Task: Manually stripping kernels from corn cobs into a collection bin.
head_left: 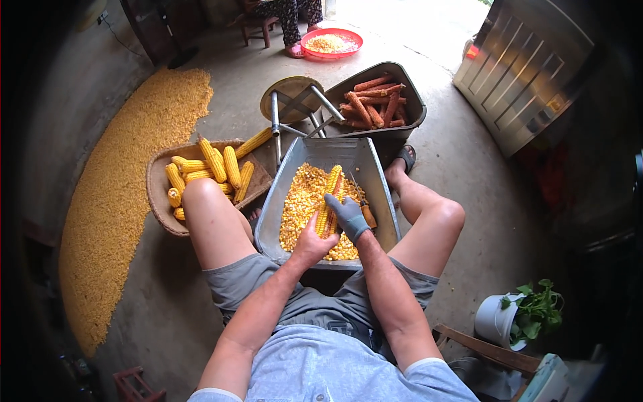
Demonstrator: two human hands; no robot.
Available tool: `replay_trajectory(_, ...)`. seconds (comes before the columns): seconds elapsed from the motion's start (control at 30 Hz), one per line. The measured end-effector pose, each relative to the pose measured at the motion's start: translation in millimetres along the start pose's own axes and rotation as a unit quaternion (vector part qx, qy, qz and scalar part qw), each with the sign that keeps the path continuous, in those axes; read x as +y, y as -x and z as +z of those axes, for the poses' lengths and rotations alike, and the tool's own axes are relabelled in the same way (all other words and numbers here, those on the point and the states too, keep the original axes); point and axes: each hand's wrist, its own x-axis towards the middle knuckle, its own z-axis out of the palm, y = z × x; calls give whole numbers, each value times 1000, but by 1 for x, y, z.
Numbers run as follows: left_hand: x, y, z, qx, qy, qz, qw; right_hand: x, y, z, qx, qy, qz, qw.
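Bare left hand cupped under the near end of a corn cob, fingers curled around it from below and closed on the husked ear. Gloved right hand in a grey glove, fingers wrapped shut over the cob's middle and around what looks like a tool with a wooden handle; blade or tip hidden, so cannot tell exactly how it meets the kernels. Cob tilted, far end pointing away, held just above the metal trough, over a bed of loose kernels covering most of its floor. Partly stripped along one side, by the look of it.

Beyond the trough, a metal stool frame and a grey tub of bare reddish cobs. To the left, beside the knee, a woven basket piled with whole yellow ears. Further left, a wide spread of kernels on the concrete floor. At the top, a red basin of kernels beside another person's feet. Lower right, a white bucket with green leaves.

Risks, as judged: a slip of the tool toward the ungloved left palm, since that hand sits directly in line with the cob's near end; kernels flying over the trough's low rim under a hard push; loss of grip if the cob rolls within the left fingers.
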Motion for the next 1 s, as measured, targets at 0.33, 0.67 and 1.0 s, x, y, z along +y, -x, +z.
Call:
replay_trajectory(0.33,20,1,-12,-79,103,-81,988,21,-4,5,59,30,-98,993)
replay_trajectory(0.67,2,-4,-6,3,-130,-12,991,0,15,7,-65,-22,24,997)
replay_trajectory(1.0,30,-3,-14,-65,76,-99,990,48,-15,13,3,138,-118,983)
